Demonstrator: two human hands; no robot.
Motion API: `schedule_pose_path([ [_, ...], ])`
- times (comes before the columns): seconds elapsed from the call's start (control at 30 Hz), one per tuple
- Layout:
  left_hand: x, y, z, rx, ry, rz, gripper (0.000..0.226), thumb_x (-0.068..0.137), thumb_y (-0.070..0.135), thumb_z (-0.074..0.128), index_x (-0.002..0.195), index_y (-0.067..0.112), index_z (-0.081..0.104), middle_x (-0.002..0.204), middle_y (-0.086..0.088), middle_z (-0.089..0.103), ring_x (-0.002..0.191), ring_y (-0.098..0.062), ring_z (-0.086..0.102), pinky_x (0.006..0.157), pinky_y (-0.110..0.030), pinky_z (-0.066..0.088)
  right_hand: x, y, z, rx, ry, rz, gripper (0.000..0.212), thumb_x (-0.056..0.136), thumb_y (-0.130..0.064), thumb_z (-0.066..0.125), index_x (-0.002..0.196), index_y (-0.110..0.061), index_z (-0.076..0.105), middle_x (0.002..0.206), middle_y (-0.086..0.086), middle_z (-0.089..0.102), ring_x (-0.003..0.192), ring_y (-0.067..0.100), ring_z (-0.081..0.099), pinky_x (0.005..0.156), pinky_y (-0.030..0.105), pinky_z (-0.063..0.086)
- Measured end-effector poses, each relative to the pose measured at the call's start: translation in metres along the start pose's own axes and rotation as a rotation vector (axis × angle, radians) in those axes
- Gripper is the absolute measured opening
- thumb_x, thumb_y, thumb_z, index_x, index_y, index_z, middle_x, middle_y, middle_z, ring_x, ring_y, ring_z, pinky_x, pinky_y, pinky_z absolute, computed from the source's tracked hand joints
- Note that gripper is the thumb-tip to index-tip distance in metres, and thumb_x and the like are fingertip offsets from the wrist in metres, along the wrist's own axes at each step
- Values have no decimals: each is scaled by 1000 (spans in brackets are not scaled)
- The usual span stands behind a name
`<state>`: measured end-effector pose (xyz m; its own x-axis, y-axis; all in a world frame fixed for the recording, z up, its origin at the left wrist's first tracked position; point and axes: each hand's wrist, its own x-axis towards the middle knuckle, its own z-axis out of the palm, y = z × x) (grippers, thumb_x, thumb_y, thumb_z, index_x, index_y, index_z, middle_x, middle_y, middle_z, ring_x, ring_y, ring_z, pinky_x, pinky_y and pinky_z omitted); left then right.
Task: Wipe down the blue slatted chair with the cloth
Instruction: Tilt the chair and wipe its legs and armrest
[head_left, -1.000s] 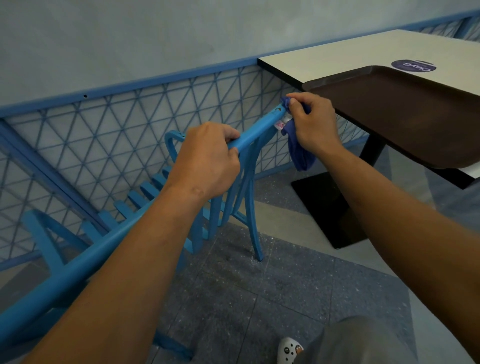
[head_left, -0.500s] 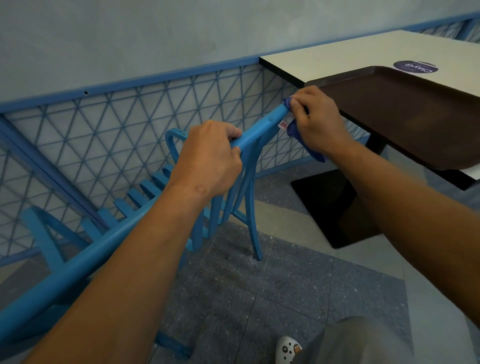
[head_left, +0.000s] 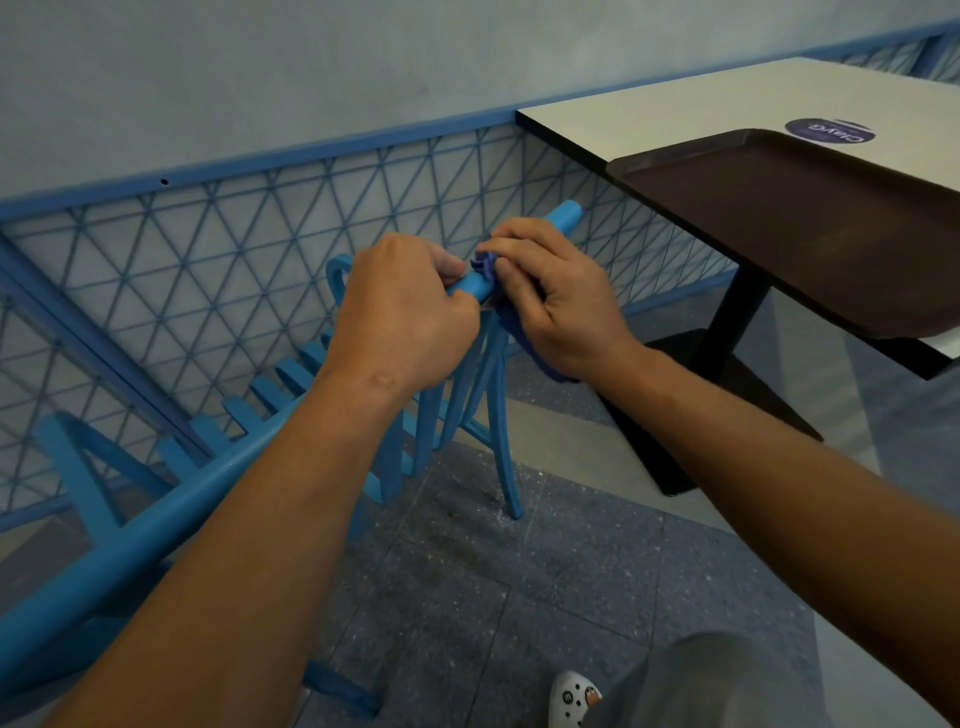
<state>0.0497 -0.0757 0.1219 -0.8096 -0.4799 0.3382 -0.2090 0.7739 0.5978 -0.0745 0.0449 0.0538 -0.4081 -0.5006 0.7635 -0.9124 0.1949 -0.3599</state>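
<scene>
Your right hand (head_left: 553, 301) has slid the bunched blue cloth (head_left: 485, 265) down the top rail toward your left hand (head_left: 402, 312), both hands' fingers gripping, glossy blue slatted chair (head_left: 156, 519) tilted beside the counter (head_left: 675, 109).

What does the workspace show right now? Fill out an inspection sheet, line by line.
Surface: speckled grey tile floor, pale dust near the chair leg.
Job's things: blue slatted chair tipped over, its leg raised; blue cloth wrapped round that leg.
Clutter: brown tray overhanging the white table.
Grippers: left hand grips the leg; right hand holds the cloth against it.
Cables: nothing seen.
Surroundings: blue lattice panel, grey wall, black table base.
</scene>
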Motion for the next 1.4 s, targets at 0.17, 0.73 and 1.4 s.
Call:
schedule_pose_path([
  [0.17,-1,-1,-3,26,0,-23,27,91,20,68,117,22,74,89,12,66,68,3,61,45,0,38,28,45,-15,-107,35,183,25,105,-24,47,108,-16,71,108,-4,64,100,13,61,88,45,51],
  [0.73,-14,3,-12,103,21,29,19,94,20,67,111,21,75,91,8,69,72,1,60,57,-7,39,36,46,-23,-80,-42,294,29,105,-29,45,106,-17,71,103,-5,62,98,14,60,90,46,49],
  [1.4,-118,-60,-100,354,66,67,28,95,30,66,124,29,70,92,13,49,86,-11,49,78,-30,38,-2,-52,16,148,-3,254,21,105,-22,48,99,-20,68,105,-1,63,99,9,57,93,32,48],
])
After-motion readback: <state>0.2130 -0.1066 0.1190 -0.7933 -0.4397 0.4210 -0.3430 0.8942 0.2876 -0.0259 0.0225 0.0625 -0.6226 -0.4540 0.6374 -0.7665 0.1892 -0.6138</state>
